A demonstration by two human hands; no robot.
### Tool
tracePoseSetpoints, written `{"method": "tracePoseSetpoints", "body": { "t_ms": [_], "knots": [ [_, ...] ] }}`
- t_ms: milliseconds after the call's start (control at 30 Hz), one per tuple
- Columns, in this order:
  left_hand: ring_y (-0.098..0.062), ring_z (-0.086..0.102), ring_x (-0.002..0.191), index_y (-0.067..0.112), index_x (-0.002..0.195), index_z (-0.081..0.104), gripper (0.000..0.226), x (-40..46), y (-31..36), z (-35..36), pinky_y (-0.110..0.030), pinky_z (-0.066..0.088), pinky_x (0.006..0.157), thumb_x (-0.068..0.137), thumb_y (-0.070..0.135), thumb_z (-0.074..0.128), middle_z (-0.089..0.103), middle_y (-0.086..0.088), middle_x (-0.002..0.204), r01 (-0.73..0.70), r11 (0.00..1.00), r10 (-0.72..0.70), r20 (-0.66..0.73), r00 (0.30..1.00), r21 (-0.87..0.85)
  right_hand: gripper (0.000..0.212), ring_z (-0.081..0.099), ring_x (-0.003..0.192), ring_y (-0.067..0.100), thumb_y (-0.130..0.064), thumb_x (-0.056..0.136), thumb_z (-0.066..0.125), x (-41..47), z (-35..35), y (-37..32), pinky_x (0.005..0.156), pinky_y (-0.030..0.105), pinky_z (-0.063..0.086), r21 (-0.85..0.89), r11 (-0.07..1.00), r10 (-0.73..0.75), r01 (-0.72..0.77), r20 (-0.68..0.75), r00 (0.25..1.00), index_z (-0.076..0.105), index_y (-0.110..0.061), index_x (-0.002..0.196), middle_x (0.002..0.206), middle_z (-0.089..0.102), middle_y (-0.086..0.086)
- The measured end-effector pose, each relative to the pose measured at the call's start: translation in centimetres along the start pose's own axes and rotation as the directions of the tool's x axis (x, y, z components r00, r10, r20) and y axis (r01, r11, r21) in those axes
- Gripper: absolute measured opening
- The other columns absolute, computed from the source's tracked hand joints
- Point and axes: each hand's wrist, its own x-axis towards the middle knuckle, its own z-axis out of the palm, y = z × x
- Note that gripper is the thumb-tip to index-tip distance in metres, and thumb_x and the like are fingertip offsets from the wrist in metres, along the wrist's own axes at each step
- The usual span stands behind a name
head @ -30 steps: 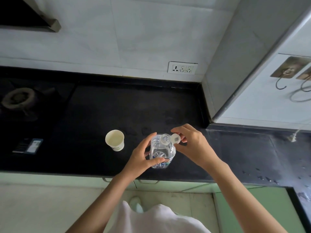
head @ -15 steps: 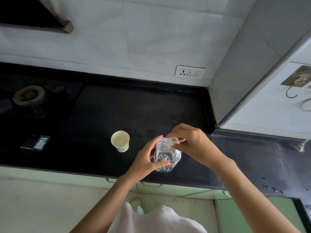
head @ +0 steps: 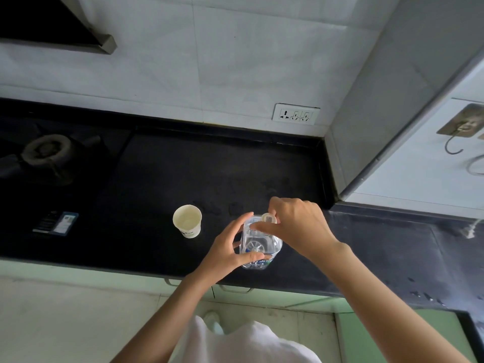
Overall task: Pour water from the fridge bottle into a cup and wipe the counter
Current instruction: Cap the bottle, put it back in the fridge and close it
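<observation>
Your left hand (head: 227, 249) grips the clear bottle (head: 259, 244), which stands upright near the tabletop's (head: 183, 174) near edge. Your right hand (head: 296, 226) pinches the cap (head: 269, 219) at the bottle's mouth. The cup (head: 187, 220) stands just left of the bottle, apart from it, with a burner (head: 45, 150) far left.

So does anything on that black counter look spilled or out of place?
Faint wet-looking patches show on the counter just behind the bottle, between the cup and the corner; likely spilled water. Nothing else stands out; cup and bottle stand upright.
</observation>
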Motion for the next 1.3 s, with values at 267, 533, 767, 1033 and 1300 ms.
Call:
{"method": "tracePoseSetpoints", "body": {
  "t_ms": [267,533,767,1033,1300],
  "knots": [
    [-0.002,0.045,0.129,0.056,0.132,0.039,0.083,0.1,-0.1,0.0,-0.038,0.046,0.105,0.067,0.032,0.084,0.048,0.02,0.138,0.001,1.0,-0.001,-0.014,1.0,0.009,0.047,0.056,0.113,0.007,-0.008,0.085,0.068,-0.8,-0.2,2.6,0.092,0.024,0.049,0.365,0.876,-0.351,0.315,0.034,0.936,0.059,-0.029,0.126,0.126,0.058,-0.012],
    [-0.003,0.045,0.129,0.051,0.135,0.038,0.083,0.1,-0.1,0.0,-0.04,0.046,0.104,0.067,0.036,0.083,0.047,0.02,0.138,0.001,1.0,-0.001,-0.004,1.0,0.01,0.027,0.059,0.061,0.016,-0.039,0.078,0.075,-0.1,1.5,1.7,0.048,0.021,0.035,0.09,0.96,-0.25,0.266,-0.154,0.956,0.066,-0.017,0.09,0.079,0.061,-0.004],
    [-0.001,0.044,0.129,0.051,0.135,0.038,0.081,0.1,-0.1,0.0,-0.04,0.045,0.105,0.069,0.036,0.082,0.046,0.021,0.137,0.002,1.0,-0.002,-0.001,1.0,0.027,0.055,0.059,0.086,0.008,-0.066,0.076,0.06,-0.9,1.6,2.0,0.068,0.025,0.051,0.213,0.973,-0.087,0.088,-0.01,0.996,0.057,-0.024,0.111,0.109,0.058,-0.012],
    [-0.002,0.046,0.128,0.049,0.136,0.038,0.083,0.2,-0.3,0.0,-0.037,0.047,0.104,0.069,0.032,0.084,0.046,0.017,0.139,-0.005,1.0,0.006,-0.01,1.0,0.02,0.039,0.059,0.09,0.012,-0.009,0.083,0.071,-0.3,1.3,3.0,0.072,0.024,0.053,0.267,0.875,-0.399,0.404,-0.076,0.914,0.065,-0.024,0.119,0.106,0.063,-0.006],
    [0.001,0.045,0.128,0.048,0.138,0.036,0.081,0.2,-0.2,0.1,-0.037,0.047,0.104,0.072,0.033,0.082,0.044,0.02,0.139,0.002,1.0,-0.002,0.0,1.0,0.024,0.034,0.055,0.059,0.013,-0.049,0.077,0.07,-0.7,2.5,1.8,0.038,0.021,0.032,-0.087,0.952,-0.305,0.292,-0.294,0.906,0.061,-0.017,0.081,0.071,0.058,-0.006]
  ]
}}
